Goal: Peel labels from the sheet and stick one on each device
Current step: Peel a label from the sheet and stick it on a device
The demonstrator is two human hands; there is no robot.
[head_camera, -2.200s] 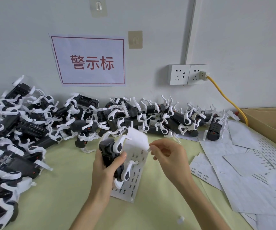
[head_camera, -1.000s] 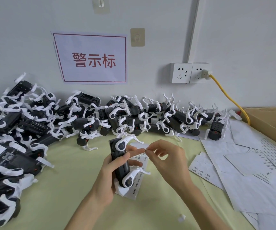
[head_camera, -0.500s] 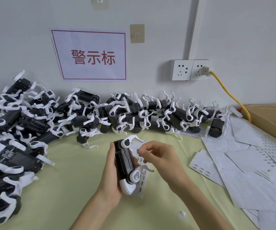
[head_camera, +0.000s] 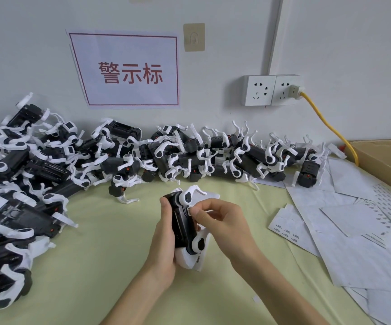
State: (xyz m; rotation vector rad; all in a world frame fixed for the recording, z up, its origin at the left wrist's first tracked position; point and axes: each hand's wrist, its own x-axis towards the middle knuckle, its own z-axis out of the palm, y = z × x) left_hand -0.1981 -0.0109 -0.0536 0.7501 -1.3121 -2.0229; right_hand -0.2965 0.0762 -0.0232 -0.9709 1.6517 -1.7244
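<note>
My left hand (head_camera: 166, 240) grips a black device (head_camera: 182, 225) with white clips, upright over the table, with the label sheet (head_camera: 200, 260) held behind it. Most of the sheet is hidden; only its top and bottom edges show. My right hand (head_camera: 220, 221) pinches a small white label (head_camera: 189, 211) and holds it against the device's right side near the top. A long pile of similar black and white devices (head_camera: 157, 158) runs along the wall and down the left side.
Used white backing sheets (head_camera: 344, 233) lie spread over the right of the yellow-green table (head_camera: 105, 249). A cardboard box (head_camera: 384, 160) stands at the far right. A yellow cable (head_camera: 325, 123) runs from the wall socket down behind the box.
My right hand peeled a label off the sheet and brought it down onto the device. My left hand lowered the device and sheet and turned the device more upright.
</note>
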